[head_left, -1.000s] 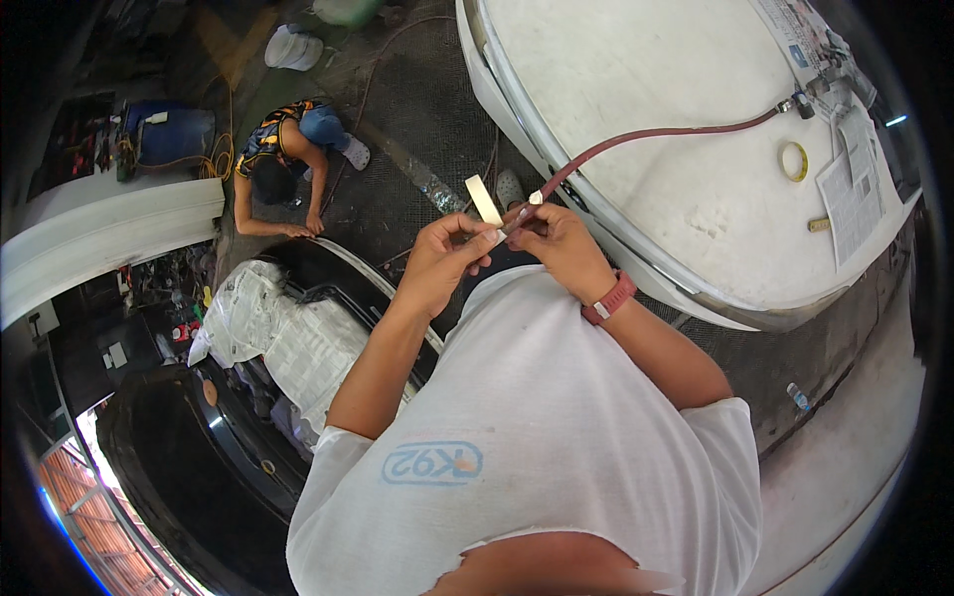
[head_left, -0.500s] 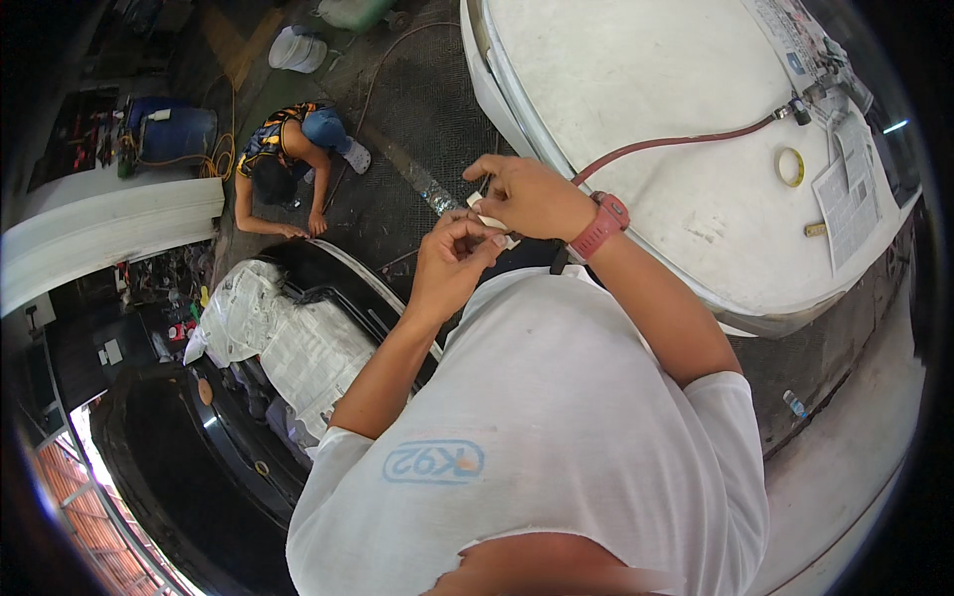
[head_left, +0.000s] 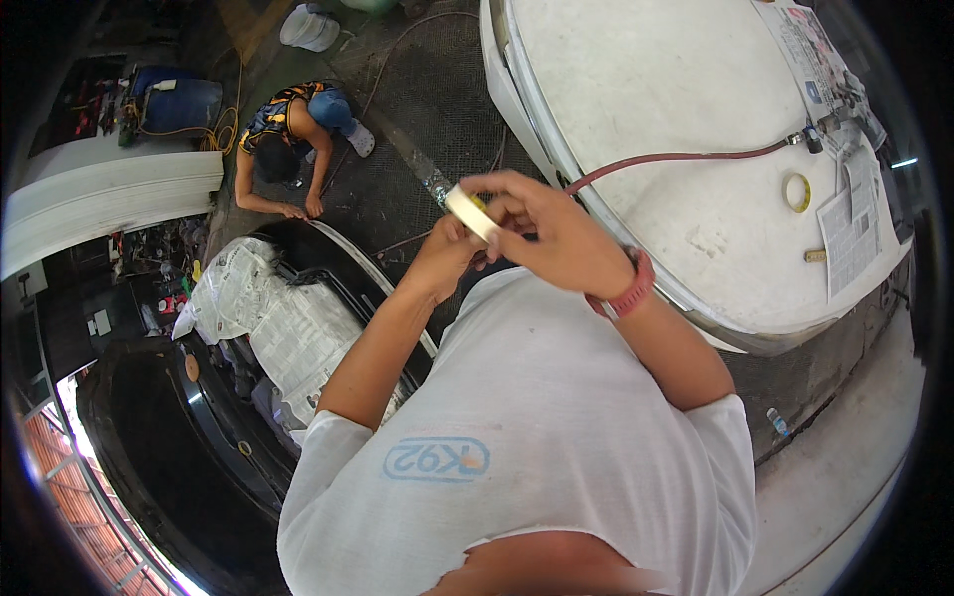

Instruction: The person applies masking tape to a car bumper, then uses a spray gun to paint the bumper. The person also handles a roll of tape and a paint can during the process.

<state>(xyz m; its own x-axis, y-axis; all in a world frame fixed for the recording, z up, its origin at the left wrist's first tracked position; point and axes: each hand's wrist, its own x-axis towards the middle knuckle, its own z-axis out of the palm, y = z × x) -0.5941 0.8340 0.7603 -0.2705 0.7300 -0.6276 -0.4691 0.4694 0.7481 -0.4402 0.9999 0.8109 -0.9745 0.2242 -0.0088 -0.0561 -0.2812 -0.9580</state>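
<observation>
A roll of pale masking tape (head_left: 471, 214) is held up in front of my chest, its pale outer band showing. My right hand (head_left: 556, 236) grips it with the thumb at its lower edge and the fingers curled behind; a red watch is on that wrist. Close beneath the roll, my left hand (head_left: 437, 263) has its fingers closed against it. Whether a loose end of tape is between the left fingertips is hidden.
On the right lies a large white car panel (head_left: 636, 89) with a red hose (head_left: 686, 159), a tape roll (head_left: 796, 192) and newspaper (head_left: 850, 238). At left, newspaper (head_left: 298, 338) covers part of a black car (head_left: 179, 457). A person (head_left: 288, 139) crouches beyond it, near a white bucket (head_left: 309, 30).
The tape roll has been turned and lifted slightly, so its outer band now faces up. My right hand has shifted right and down; the left has turned and closed against the roll.
</observation>
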